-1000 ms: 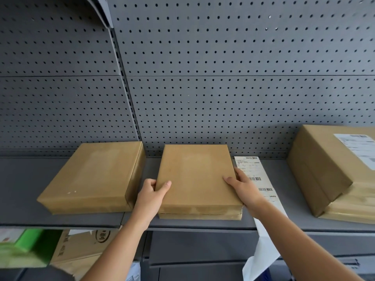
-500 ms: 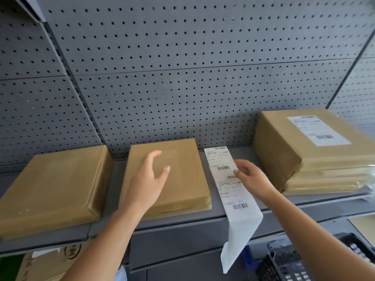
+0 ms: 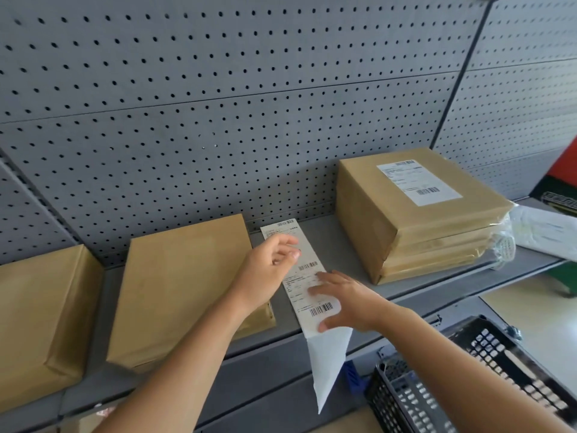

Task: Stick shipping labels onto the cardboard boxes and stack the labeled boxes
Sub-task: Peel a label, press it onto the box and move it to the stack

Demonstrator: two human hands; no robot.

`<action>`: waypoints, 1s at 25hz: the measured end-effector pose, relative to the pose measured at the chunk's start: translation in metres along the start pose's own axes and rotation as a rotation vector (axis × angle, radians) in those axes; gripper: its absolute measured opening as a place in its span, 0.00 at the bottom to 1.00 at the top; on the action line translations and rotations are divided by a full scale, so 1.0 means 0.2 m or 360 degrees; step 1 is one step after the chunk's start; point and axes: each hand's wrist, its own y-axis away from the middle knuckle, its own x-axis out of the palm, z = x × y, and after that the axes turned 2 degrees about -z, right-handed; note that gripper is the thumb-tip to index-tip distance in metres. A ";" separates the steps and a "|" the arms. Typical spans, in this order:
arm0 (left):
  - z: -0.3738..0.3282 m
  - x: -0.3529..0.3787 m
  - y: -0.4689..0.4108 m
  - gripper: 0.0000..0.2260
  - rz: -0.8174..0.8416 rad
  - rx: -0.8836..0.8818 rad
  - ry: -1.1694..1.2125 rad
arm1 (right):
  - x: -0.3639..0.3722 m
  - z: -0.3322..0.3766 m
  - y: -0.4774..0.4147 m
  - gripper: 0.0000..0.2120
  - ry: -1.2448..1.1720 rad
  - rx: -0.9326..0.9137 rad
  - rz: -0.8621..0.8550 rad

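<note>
A long white strip of shipping labels (image 3: 307,284) lies on the grey shelf (image 3: 315,232), its tail hanging over the front edge. My right hand (image 3: 346,300) rests flat on the strip's lower part, fingers spread. My left hand (image 3: 268,270) hovers over the strip's upper part with curled fingers, holding nothing that I can see. Left of the strip lies an unlabeled flat cardboard box (image 3: 184,282). Another unlabeled box (image 3: 40,320) sits at the far left. At the right stands a stack of boxes (image 3: 418,214) with a label on top.
A grey pegboard wall (image 3: 249,104) backs the shelf. A black plastic crate (image 3: 468,379) sits below at the lower right. Clear plastic wrapping and white paper (image 3: 543,235) lie right of the stack. More cardboard shows under the shelf at the lower left.
Both hands left the middle box and moved right onto the label strip. My view swung right, bringing the labeled stack and the black crate into sight.
</note>
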 end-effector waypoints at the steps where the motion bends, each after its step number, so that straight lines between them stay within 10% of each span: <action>1: 0.01 0.02 -0.01 0.08 0.0014 -0.0019 0.0039 | -0.01 0.01 0.00 0.34 0.0000 -0.0018 -0.0062; 14: 0.02 0.01 -0.04 0.17 -0.0191 -0.0339 0.0638 | -0.38 0.20 -0.01 0.19 -0.0522 -0.0020 -0.0997; 25: 0.03 -0.06 -0.11 0.18 -0.0052 -0.0665 0.1115 | -0.33 0.27 0.08 0.24 -0.0279 -0.0371 -0.1035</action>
